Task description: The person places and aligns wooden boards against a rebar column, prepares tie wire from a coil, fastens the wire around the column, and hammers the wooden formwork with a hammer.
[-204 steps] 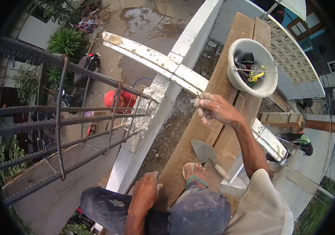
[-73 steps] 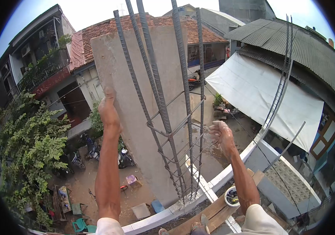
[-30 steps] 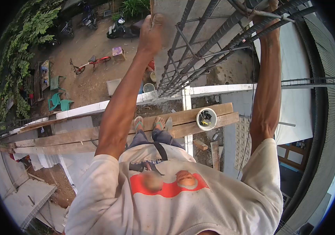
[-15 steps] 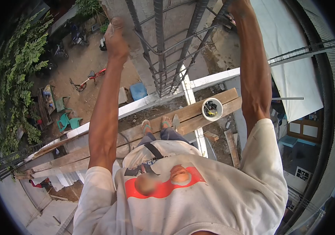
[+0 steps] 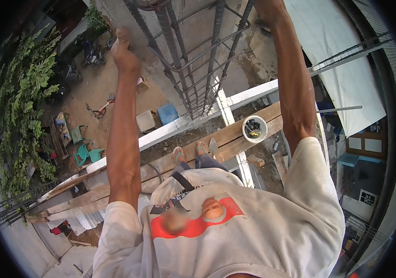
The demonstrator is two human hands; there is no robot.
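My left hand (image 5: 125, 56) is raised at the upper left, beside the rebar column cage (image 5: 193, 60). Its thumb points up and its fingers look curled in, but whatever they may hold is hidden. At the top edge my right hand (image 5: 269, 10) is mostly cut off, just right of the cage; its fingers do not show. Thick ribbed vertical bars with thin stirrups make up the cage, and a coiled ring (image 5: 152, 3) sits at its top between my hands.
My feet stand on wooden planks (image 5: 225, 134), high above the ground. On them are a white bucket (image 5: 255, 129) with dark and yellow items and a trowel (image 5: 213, 146). White beams (image 5: 253, 94) cross beyond. Green chairs (image 5: 87, 154) and a red bicycle (image 5: 99, 111) are below.
The view has shifted, and the cage now appears farther left. My left hand appears a little farther left and lower, apart from the cage. My right hand remains at the top edge.
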